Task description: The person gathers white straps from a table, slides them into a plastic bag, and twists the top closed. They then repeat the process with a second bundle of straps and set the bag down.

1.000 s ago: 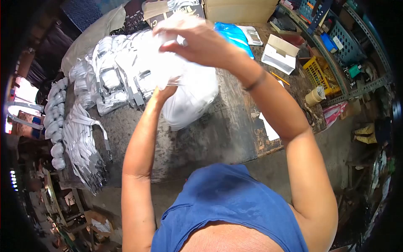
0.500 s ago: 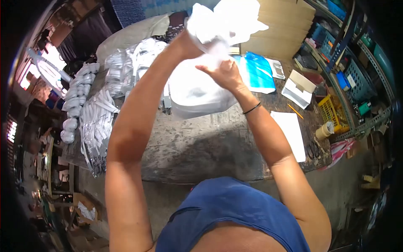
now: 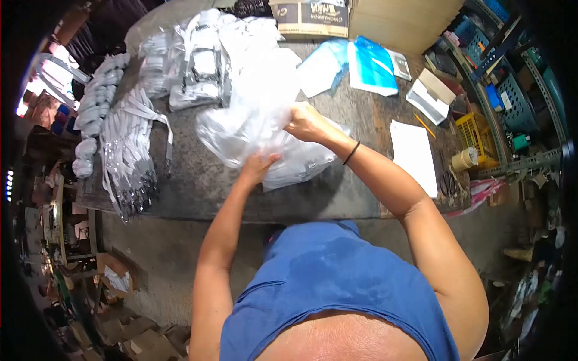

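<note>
A see-through plastic bag lies crumpled over the middle of the table, with whitish contents showing dimly through it. My right hand is closed on the bag's upper right part, fingers curled in. Lower down, my left hand grips the bag's near edge; its thumb shows, while the other fingers are partly covered by the plastic. Just beyond both hands, a bright white mass is too overexposed to make out. Wrapped white bundles are heaped to its left.
White strips in plastic and a row of white rolls lie at the left. Blue-and-white packets, an open small box, a paper sheet, a pencil and scissors are at the right. A printed carton stands behind.
Both hands have come down and nearer to me from the raised white plastic. My left hand is now below my right one. The bag has come down onto the table.
</note>
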Motion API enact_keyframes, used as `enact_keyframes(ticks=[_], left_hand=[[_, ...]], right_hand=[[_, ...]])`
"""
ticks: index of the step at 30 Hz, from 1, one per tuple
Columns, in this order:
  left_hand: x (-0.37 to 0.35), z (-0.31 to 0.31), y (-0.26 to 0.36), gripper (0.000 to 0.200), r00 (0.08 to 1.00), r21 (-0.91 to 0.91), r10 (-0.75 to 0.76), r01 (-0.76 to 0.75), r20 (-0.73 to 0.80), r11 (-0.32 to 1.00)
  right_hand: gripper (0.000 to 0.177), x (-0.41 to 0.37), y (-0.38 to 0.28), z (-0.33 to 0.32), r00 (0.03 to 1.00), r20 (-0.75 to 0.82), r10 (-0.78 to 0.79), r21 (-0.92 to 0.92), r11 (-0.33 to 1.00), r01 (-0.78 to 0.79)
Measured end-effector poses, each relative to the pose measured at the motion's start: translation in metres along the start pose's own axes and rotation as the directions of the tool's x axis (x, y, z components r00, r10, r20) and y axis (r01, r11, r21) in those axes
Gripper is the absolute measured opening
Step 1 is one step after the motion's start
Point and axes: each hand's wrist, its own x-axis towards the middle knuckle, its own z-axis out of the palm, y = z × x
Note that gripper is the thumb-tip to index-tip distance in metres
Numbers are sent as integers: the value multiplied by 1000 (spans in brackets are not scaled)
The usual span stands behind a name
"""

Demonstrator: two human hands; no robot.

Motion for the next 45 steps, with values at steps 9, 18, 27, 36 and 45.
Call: enact_keyframes(ticks=[9,18,27,36,45], left_hand=[[-11,91,-22,44,932,322,296,-219,-210,921],[57,2,132,30,981,-108,177,-168,75,980],[70,-70,227,38,800,100,597,-599,50,794],[69,-156,301,41,925,371,208,-323,317,870],[57,-95,208,48,884,345,407,-465,228,815]], right_hand=[[19,-30,2,-19,989,-37,146,-172,974,-150],[71,-27,-73,-150,970,-225,-93,132,983,124],[83,-63,23,-97,999,-39,-22,185,982,29],[55,18,-45,-136,874,-445,-197,55,968,246],[35,26,-124,-146,912,245,-328,-460,789,407]])
